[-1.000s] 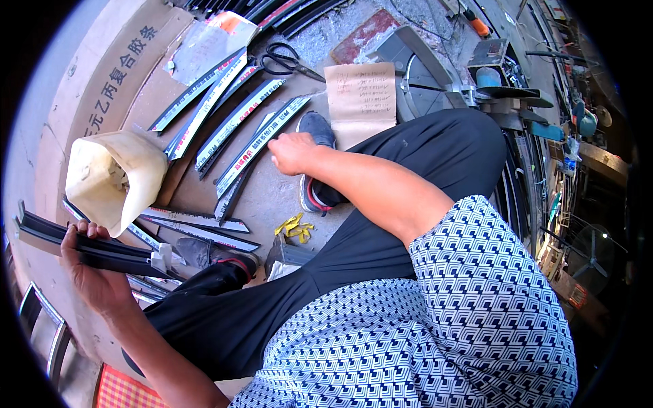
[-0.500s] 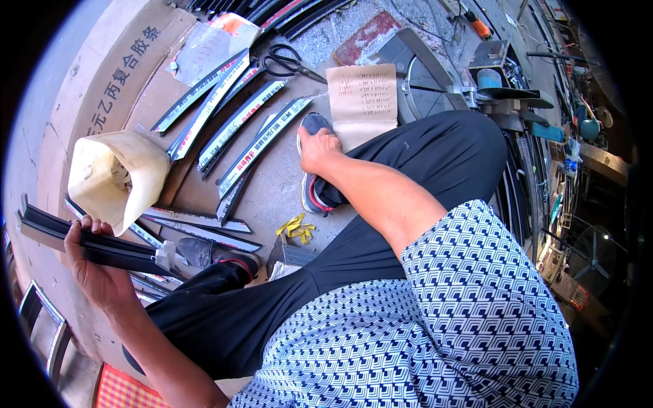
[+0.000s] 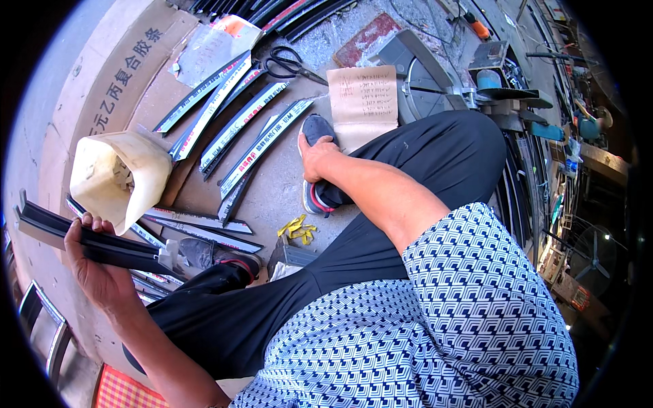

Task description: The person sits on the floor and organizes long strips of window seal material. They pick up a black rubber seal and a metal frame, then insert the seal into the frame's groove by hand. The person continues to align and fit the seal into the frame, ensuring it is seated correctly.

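My left hand (image 3: pixel 101 265) grips a dark aluminium profile (image 3: pixel 102 239) from below, thumb on the near side and fingertips over the top. A small white plastic piece (image 3: pixel 169 254) sits at the profile's right end, beside my dark shoe (image 3: pixel 197 253). My right hand (image 3: pixel 317 158) is closed around the upper of my other shoe (image 3: pixel 316 127), its fingertips partly hidden. Just behind the profile stands a cut-open cream plastic jug (image 3: pixel 95 170) with small parts inside, too dim to name.
Several film-covered profile strips (image 3: pixel 266 146) lie on cardboard ahead. Black scissors (image 3: pixel 292 64) and a handwritten cardboard sheet (image 3: pixel 365 98) lie beyond my right hand, near a mitre saw (image 3: pixel 425 85). Yellow scraps (image 3: pixel 296 230) lie between my legs. A fan (image 3: pixel 594 251) stands far right.
The fingers of my right hand have shifted lower around the shoe. The profile in my left hand has turned very slightly, and the white piece shows a different side.
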A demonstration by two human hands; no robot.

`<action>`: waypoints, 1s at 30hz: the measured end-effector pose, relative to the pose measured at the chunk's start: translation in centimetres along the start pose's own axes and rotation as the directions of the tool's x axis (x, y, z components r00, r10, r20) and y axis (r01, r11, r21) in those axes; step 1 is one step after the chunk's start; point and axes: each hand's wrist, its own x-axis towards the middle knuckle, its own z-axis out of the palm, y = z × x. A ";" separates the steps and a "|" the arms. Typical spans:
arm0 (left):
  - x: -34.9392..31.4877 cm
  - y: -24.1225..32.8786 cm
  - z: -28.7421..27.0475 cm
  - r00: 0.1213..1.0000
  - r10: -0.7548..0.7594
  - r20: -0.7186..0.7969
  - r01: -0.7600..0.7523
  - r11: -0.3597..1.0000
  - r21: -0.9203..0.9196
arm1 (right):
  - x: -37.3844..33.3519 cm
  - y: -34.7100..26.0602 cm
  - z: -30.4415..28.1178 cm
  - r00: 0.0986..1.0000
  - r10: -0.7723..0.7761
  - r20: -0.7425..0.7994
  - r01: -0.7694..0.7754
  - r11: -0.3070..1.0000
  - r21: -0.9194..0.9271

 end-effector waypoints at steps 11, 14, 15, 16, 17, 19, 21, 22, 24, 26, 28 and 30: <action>-0.6 0.2 -0.1 1.000 0.028 -0.003 -0.028 1.000 -0.005 | -0.3 -0.1 0.1 1.000 -0.016 -0.022 0.016 1.000 -0.022; -0.7 0.4 -0.3 0.999 0.027 0.023 -0.027 1.000 -0.003 | -0.4 -0.2 0.1 1.000 -0.015 -0.027 0.014 1.000 -0.013; -0.7 0.4 -0.4 0.999 0.025 0.026 -0.025 1.000 -0.009 | -0.4 -0.2 0.1 1.000 -0.013 -0.028 0.013 1.000 -0.012; -0.7 0.4 -0.4 0.999 0.023 0.028 -0.023 1.000 -0.014 | -0.3 -0.2 0.2 0.999 -0.012 -0.030 0.011 1.000 -0.011; -0.7 0.4 -0.5 0.999 0.021 0.030 -0.020 1.000 -0.020 | -0.2 -0.2 0.3 0.999 -0.010 -0.032 0.010 1.000 -0.010; -0.8 0.5 -0.6 0.999 0.026 0.032 -0.026 0.999 -0.019 | -0.5 -0.4 0.1 1.000 -0.005 -0.028 0.005 1.000 -0.010; -0.9 0.6 -0.7 0.999 0.030 0.034 -0.029 0.999 -0.018 | -0.6 -0.4 0.1 0.999 -0.004 -0.033 0.004 1.000 -0.010; -0.9 0.6 -0.7 0.999 0.031 0.036 -0.030 0.999 -0.018 | -0.4 -0.4 0.2 0.999 -0.005 -0.041 0.005 1.000 -0.009; -1.0 0.7 -0.8 0.999 0.033 0.034 -0.033 0.999 -0.019 | -0.3 -0.5 0.3 0.999 -0.004 -0.048 0.004 1.000 -0.012; -1.0 0.7 -0.9 0.999 0.037 0.027 -0.036 0.999 -0.022 | -0.3 -0.5 0.3 0.999 -0.002 -0.047 0.001 1.000 -0.019; -1.1 0.6 -0.9 0.999 0.044 0.030 -0.043 0.999 -0.021 | -0.3 -0.5 0.4 0.999 -0.005 -0.046 0.004 1.000 -0.023; -1.1 0.6 -0.9 0.998 0.046 0.032 -0.045 0.999 -0.022 | -0.4 -0.4 0.3 0.999 -0.002 -0.041 0.001 1.000 -0.019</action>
